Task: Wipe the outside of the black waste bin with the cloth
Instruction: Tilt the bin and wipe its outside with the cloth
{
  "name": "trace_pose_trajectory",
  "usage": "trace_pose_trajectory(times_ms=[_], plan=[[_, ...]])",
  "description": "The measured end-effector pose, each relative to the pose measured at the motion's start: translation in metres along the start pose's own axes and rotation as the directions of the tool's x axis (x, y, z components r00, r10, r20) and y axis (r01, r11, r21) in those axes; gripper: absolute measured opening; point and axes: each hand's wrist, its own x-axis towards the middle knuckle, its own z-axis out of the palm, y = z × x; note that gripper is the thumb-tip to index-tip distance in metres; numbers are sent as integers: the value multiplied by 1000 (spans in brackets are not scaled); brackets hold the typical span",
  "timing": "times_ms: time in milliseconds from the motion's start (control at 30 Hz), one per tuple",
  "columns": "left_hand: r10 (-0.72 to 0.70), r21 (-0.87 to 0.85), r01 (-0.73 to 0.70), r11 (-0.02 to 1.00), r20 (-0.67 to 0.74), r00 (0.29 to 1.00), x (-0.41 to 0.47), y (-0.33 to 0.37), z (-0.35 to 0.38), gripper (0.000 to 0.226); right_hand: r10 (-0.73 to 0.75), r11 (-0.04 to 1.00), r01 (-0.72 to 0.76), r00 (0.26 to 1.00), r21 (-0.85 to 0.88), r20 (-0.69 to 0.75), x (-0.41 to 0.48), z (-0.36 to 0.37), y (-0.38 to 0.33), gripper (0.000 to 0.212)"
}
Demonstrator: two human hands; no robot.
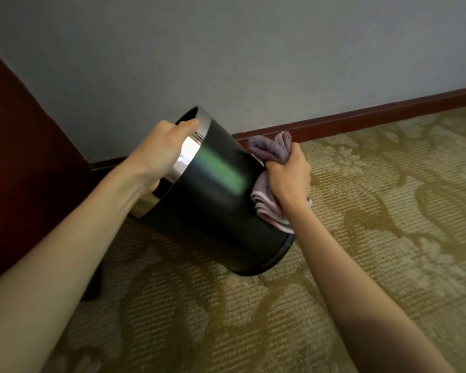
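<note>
Black waste bin (pixel 215 200) tilted — left hand (pixel 159 154) grips rim, right hand (pixel 288 176) presses cloth (pixel 267 208).

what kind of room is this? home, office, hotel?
Likely a hotel room or similar carpeted interior, not certain. Cues: patterned olive carpet, dark wood baseboard under a plain wall, and a small black waste bin with a chrome rim.

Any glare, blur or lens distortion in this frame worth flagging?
Head view: greenish streak of glare on the black waste bin; bright reflection on its metal rim; wide-angle bending of the skirting board; soft overall, dim left edge.
</note>
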Motion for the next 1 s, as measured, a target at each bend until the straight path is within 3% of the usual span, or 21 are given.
trace_pose_trajectory(times_ms=[167,467,667,800,1000], plan=[[-7,8,7,1000,5,1000,0,4,4,35,160,987,-162,985,17,57,17,-12,27,44],[132,154,-134,979,23,991,-18,27,37,55,269,961,-256,952,103,-143,-27,-28,74,46],[187,192,-215,958,155,970,-53,43,57,57,440,858,-421,898,294,2,-34,-53,98,45],[264,341,-346,874,263,928,-74,51,73,54,504,783,-525,850,335,154,-29,-71,108,38],[262,425,-452,784,433,862,-97,55,125,34,505,723,-514,849,462,154,-15,-110,101,17]])
